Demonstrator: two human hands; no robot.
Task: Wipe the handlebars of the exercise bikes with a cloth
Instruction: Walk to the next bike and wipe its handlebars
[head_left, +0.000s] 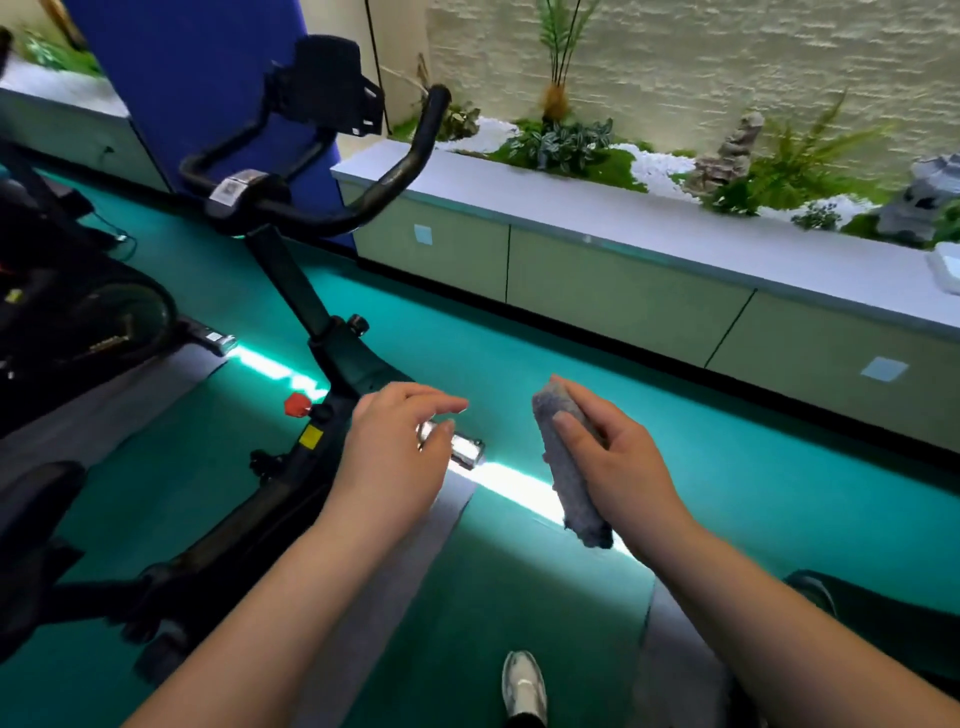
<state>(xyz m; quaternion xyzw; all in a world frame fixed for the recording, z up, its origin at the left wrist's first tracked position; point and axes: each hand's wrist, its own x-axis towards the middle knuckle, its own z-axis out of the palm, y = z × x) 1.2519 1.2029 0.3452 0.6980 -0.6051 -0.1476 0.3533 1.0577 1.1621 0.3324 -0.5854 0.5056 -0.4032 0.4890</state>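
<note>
R hand (613, 457) grips rolled grey cloth (569, 467), held low over green floor (727, 493). L hand (395, 441) empty, fingers relaxed, apart from R. Bike handlebars (363, 197) up-left, well apart from cloth, untouched.

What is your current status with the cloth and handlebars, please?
Right hand grips grey cloth. Left hand open, empty. Handlebars ahead, untouched, nothing blocking.

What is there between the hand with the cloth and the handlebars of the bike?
In the head view, nothing solid: the right hand grips the grey cloth in the air, well apart from the handlebars. Only green floor shows behind that stretch.
</note>
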